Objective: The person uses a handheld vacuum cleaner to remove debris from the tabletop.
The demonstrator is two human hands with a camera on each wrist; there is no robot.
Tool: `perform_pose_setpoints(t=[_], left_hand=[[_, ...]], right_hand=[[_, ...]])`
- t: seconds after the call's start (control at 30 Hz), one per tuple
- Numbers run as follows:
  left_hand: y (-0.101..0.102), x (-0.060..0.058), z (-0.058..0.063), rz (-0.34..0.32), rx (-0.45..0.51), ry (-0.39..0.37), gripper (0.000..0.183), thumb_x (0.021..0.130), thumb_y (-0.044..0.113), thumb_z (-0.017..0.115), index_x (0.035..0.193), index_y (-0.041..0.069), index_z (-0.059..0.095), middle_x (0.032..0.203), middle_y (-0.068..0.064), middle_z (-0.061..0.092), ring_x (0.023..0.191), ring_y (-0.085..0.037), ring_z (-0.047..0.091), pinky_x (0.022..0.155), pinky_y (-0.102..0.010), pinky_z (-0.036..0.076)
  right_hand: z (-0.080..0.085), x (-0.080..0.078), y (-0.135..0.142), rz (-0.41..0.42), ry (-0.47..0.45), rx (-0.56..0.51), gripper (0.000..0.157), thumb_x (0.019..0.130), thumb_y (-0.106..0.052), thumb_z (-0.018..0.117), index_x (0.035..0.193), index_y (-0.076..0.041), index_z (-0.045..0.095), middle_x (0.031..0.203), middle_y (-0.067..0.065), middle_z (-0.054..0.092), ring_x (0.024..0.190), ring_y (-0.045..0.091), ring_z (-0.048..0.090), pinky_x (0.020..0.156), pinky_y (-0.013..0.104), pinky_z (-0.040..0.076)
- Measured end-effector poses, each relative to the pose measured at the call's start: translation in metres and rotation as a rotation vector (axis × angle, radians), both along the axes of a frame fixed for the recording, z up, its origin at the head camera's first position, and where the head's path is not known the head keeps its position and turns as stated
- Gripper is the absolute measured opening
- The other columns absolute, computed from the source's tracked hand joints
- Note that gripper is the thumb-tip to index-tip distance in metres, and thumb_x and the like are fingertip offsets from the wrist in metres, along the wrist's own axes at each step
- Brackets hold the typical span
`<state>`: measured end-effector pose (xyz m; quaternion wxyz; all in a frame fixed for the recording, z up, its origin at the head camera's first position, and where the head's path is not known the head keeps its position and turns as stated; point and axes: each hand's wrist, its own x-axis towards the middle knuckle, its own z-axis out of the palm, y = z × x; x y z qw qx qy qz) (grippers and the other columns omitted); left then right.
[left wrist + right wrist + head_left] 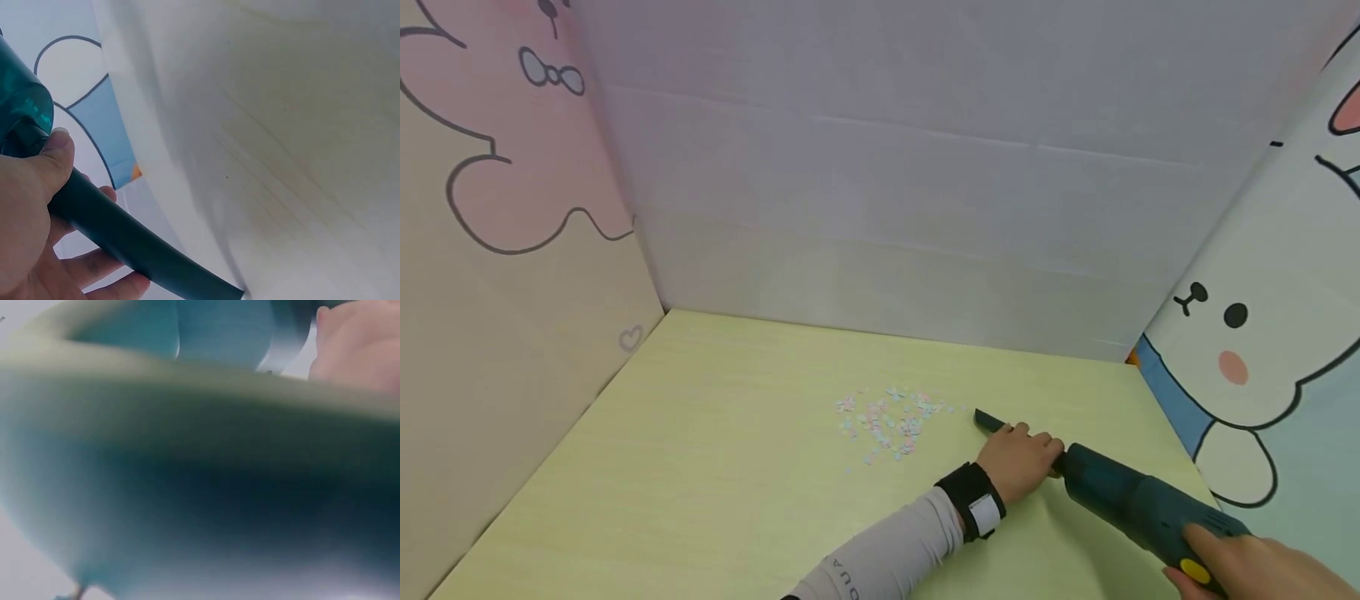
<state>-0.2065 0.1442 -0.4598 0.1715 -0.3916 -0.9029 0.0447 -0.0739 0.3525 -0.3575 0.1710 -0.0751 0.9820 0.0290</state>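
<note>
A dark teal handheld vacuum cleaner point(1150, 496) slants across the right side of the table in the head view. My right hand point(1255, 562) grips its rear end, beside a yellow button point(1195, 571). At the front, my left hand point(1018, 460) holds the long narrow nozzle point(125, 231), with the thumb and fingers round it in the left wrist view. The nozzle's tip points left, towards scattered pastel paper bits point(910, 429), and stands apart from most of them. A blurred teal shape point(206, 469) covers much of the right wrist view and hides the right hand's grip.
The pale yellow table point(700, 467) meets a plain whitish back wall point(887, 208). Printed cartoon panels stand at the left point(512, 333) and right point(1300, 275), the right one close to the vacuum.
</note>
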Motion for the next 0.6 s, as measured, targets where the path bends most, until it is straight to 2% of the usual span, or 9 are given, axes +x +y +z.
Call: perform_pose_setpoints(t=[0.13, 0.37, 0.6], left_hand=[[-0.003, -0.005, -0.003, 0.012, 0.015, 0.0, 0.03, 0.103, 0.044, 0.055, 0.129, 0.03, 0.062, 0.117, 0.017, 0.067, 0.099, -0.007, 0.063, 0.091, -0.023, 0.05], [-0.011, -0.013, -0.012, 0.035, 0.019, -0.02, 0.032, 0.104, 0.044, 0.053, 0.13, 0.029, 0.061, 0.119, 0.016, 0.066, 0.105, -0.008, 0.063, 0.097, -0.025, 0.049], [-0.022, -0.016, -0.011, 0.047, 0.023, -0.051, 0.036, 0.103, 0.048, 0.05, 0.132, 0.028, 0.06, 0.122, 0.015, 0.066, 0.108, -0.01, 0.063, 0.1, -0.029, 0.049]], right_hand=[[-0.001, -0.005, -0.003, 0.016, 0.053, 0.003, 0.042, 0.091, -0.04, 0.074, 0.074, -0.018, 0.043, 0.059, -0.006, 0.034, 0.048, 0.008, 0.036, 0.05, 0.026, 0.03], [0.0, -0.013, -0.009, 0.051, 0.079, -0.001, 0.044, 0.089, -0.041, 0.075, 0.072, -0.018, 0.041, 0.058, -0.007, 0.032, 0.047, 0.007, 0.035, 0.051, 0.025, 0.027], [0.0, -0.018, -0.017, 0.07, 0.136, -0.001, 0.044, 0.087, -0.041, 0.077, 0.071, -0.019, 0.042, 0.059, -0.008, 0.028, 0.048, 0.006, 0.033, 0.052, 0.024, 0.025]])
